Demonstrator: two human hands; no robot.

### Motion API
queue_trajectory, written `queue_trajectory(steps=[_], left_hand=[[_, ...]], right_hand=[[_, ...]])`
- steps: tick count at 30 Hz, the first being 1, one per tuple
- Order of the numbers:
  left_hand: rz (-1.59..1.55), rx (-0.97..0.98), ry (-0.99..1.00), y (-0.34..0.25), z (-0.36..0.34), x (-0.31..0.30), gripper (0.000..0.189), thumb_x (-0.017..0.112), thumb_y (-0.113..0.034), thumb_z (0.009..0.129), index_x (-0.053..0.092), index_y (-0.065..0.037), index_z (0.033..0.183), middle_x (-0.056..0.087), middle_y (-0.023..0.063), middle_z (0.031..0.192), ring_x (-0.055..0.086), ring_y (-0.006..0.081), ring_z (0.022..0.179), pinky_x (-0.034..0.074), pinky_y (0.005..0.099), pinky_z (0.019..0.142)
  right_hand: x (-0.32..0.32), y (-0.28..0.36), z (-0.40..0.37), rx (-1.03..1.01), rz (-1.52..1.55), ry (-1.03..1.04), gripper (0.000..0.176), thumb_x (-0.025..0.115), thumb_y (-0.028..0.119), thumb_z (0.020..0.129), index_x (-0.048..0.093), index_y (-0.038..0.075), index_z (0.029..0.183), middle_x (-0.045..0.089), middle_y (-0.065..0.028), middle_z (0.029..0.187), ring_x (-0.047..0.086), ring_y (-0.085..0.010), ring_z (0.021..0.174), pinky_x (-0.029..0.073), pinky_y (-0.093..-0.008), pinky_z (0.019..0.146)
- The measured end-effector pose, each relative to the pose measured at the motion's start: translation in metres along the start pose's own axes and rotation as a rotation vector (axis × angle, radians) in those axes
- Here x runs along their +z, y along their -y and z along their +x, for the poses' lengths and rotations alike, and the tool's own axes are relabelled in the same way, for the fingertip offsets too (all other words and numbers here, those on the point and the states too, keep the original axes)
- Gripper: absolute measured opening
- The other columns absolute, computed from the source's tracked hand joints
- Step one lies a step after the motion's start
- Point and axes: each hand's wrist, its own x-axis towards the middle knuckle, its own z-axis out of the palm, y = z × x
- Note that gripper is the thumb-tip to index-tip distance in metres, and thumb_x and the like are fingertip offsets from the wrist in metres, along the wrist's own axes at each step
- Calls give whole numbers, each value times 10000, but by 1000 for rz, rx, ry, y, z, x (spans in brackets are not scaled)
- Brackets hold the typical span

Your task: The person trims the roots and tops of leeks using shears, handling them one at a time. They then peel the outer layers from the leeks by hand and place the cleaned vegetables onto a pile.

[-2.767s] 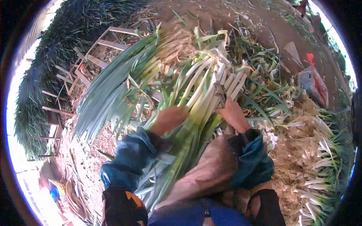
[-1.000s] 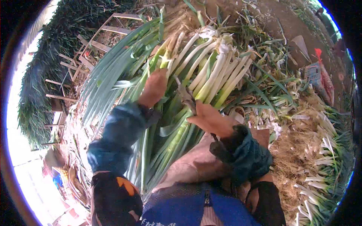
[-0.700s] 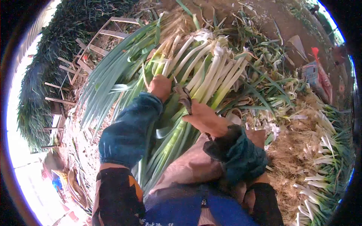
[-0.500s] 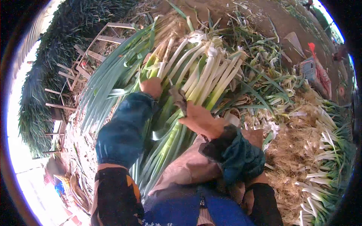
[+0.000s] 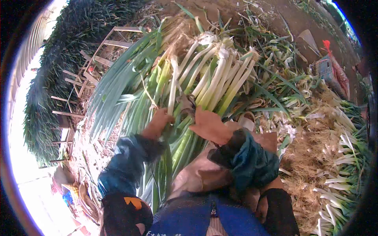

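Observation:
My left hand point(image 5: 159, 121) is closed round the green part of a long green onion point(image 5: 173, 84). Its white shank points away from me, with the root end at the top. In my right hand point(image 5: 212, 126) is a small grey metal hand tool point(image 5: 186, 103) with a thin tip, close beside that shank. Under and beyond both hands lies a pile of green onions point(image 5: 220, 74), white shanks to the right and long leaves point(image 5: 118, 94) fanning left. More leaves run down past my left forearm to my lap.
Trimmed leaves and peelings point(image 5: 275, 59) litter the ground ahead. To the right, a row of green onions point(image 5: 334, 181) lies beside a mat of cut roots point(image 5: 303, 157). A crate with red netting point(image 5: 334, 72) stands at the far right. Wooden frames point(image 5: 84, 74) and heaped greens point(image 5: 51, 98) are left.
My left hand has drawn back towards my body, and the green onion in it now stands out from the pile. My right hand with the tool has barely moved.

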Motion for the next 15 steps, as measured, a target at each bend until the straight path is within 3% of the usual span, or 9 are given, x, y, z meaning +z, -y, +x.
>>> queue_trajectory(steps=[1, 2, 5, 6, 9, 12, 15], left_hand=[[-121, -148, -1, -7, -5, 6, 302, 604, -126, 669, 590, 18, 934, 545, 159, 901, 516, 249, 880, 412, 323, 741], [118, -16, 2, -1, -14, 5, 315, 600, -140, 692, 581, 31, 956, 557, 154, 845, 534, 239, 835, 421, 325, 720], [40, 163, -293, 23, -21, 26, 332, 588, -134, 684, 568, 59, 953, 553, 131, 735, 537, 209, 754, 420, 315, 689], [-97, 15, -178, -14, -39, 26, 372, 577, -144, 692, 552, 56, 1004, 572, 135, 759, 541, 197, 740, 421, 321, 688], [-14, 68, -66, -24, -47, 22, 371, 566, -131, 695, 549, 48, 1019, 579, 152, 780, 543, 190, 754, 423, 320, 685], [-45, 229, -121, -43, -37, 23, 357, 551, -121, 700, 550, 45, 1016, 574, 161, 771, 550, 194, 759, 429, 333, 689], [0, 189, -87, -89, -6, 29, 453, 524, -97, 726, 486, 8, 1165, 579, 152, 957, 564, 217, 775, 464, 316, 691]], right_hand=[[2, -1, 3, 82, 14, 9, 436, 638, 268, 721, 419, -48, 928, 578, -266, 774, 567, -441, 770, 448, -480, 684], [2, -1, 9, 163, 26, 16, 436, 638, 269, 722, 420, -47, 927, 577, -268, 781, 566, -441, 779, 447, -479, 686], [2, -1, 20, 226, 36, 20, 433, 640, 272, 726, 423, -45, 926, 576, -271, 794, 563, -445, 792, 444, -479, 694], [2, -3, 22, 218, 34, 18, 432, 640, 274, 728, 424, -44, 925, 577, -271, 796, 562, -447, 794, 443, -479, 697], [3, -7, 29, 291, 46, -35, 426, 643, 267, 729, 423, -44, 921, 578, -272, 798, 558, -448, 818, 438, -482, 716], [-24, -5, 18, 321, 61, -133, 460, 641, 281, 727, 434, -53, 964, 581, -275, 822, 554, -440, 846, 434, -479, 739], [-50, -21, 7, 287, 9, -214, 501, 626, 304, 736, 440, -63, 1022, 581, -283, 860, 553, -434, 863, 434, -478, 751]])
